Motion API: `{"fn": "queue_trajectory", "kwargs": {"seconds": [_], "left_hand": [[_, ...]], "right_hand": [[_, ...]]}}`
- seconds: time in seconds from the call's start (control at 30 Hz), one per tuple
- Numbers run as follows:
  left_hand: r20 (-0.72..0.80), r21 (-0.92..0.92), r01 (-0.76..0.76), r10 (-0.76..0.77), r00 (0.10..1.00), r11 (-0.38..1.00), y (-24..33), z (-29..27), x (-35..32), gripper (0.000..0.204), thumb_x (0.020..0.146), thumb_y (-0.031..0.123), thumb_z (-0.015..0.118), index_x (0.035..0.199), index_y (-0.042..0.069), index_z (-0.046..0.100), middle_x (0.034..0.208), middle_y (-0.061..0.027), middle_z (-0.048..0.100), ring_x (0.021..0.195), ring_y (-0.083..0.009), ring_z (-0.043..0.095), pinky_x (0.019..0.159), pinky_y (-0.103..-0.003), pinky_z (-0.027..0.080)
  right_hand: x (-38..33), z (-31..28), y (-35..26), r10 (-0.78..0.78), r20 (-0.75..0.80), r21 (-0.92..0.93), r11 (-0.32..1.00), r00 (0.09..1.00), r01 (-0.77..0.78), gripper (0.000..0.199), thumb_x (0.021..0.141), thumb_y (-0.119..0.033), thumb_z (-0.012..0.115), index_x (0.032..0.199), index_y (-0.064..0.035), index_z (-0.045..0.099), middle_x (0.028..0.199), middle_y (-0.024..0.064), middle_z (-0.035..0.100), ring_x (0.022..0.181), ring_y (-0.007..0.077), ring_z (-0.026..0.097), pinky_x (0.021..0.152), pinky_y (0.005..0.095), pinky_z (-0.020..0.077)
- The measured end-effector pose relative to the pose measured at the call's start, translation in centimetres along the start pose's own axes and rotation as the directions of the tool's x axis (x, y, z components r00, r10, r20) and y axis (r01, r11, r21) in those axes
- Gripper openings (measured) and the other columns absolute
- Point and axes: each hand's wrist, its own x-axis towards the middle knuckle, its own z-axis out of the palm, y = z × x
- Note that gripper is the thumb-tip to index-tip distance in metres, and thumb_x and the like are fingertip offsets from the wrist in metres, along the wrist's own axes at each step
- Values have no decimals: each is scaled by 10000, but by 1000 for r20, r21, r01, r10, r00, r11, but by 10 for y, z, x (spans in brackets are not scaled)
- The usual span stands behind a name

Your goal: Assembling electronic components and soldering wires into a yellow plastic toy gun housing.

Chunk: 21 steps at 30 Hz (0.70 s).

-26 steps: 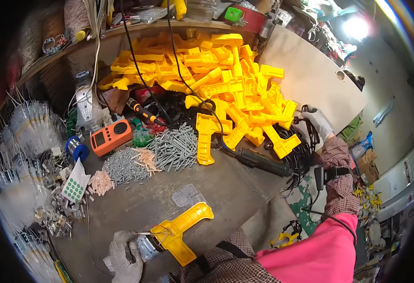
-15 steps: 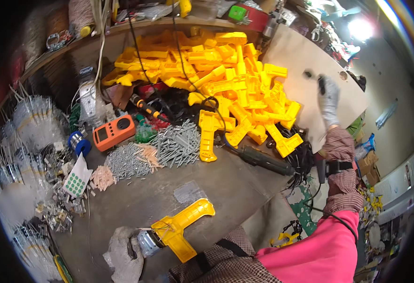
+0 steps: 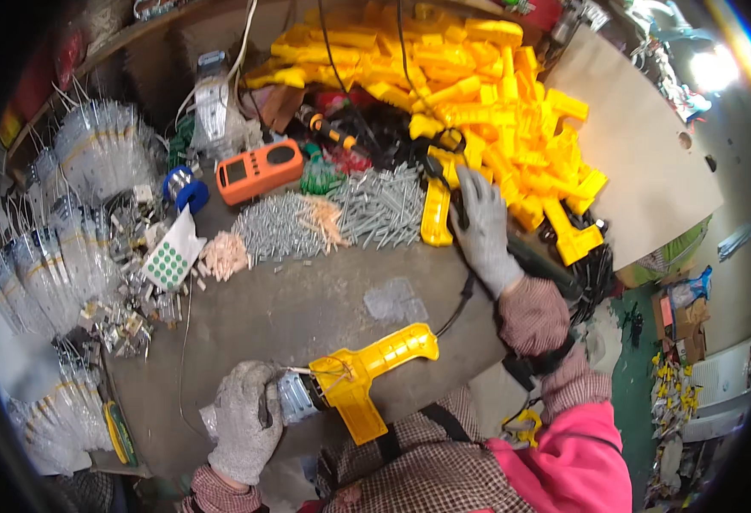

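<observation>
Left hand [image 3: 243, 419] wrapped tight round the metal end of a yellow tool [image 3: 367, 376] on the desk [image 3: 307, 299]; right hand [image 3: 482, 231] rests, fingers loose, on yellow part [image 3: 436, 214] by screws [image 3: 375, 209]

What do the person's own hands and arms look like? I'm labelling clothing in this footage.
Both hands wear grey knitted gloves: the left hand and the right hand. The sleeves are a small red-and-white check with ribbed cuffs. A dark strap circles the right forearm, and a pink cloth covers that arm above it.
</observation>
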Motion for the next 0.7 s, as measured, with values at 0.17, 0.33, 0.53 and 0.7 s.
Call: {"fn": "queue_trajectory", "kwargs": {"seconds": [0.17,0.33,0.53,0.7], "left_hand": [[-59,106,18,-12,998,994,-4,-6,-10,154,887,48,545,1015,57,630,982,-145,618,928,-351,615,823,-432,499],[-80,64,-22,27,996,998,-10,-3,-2,164,884,23,560,1031,48,630,961,-136,626,934,-338,618,831,-428,499],[-182,-121,4,-26,983,993,3,-30,20,119,889,26,603,1001,42,637,928,-97,629,896,-270,604,831,-399,486],[17,-658,102,-120,993,746,34,-21,84,134,893,20,685,1022,18,722,980,-64,668,900,-156,613,834,-287,499]], "right_hand": [[18,-57,-20,-251,63,242,943,966,229,482,796,-131,716,1260,-80,593,1252,149,559,1193,381,501,997,475,426],[-39,-114,-52,-579,551,592,779,601,208,304,818,-248,770,1058,-126,628,1144,71,569,1137,292,515,978,470,387],[-39,-113,-48,-495,483,875,301,723,-379,107,910,-76,684,874,-91,584,1012,81,617,926,229,612,864,366,487],[1,-80,-126,-287,657,676,-183,697,-714,341,1000,-90,554,1328,-39,477,992,36,631,764,73,558,708,209,482]]}}
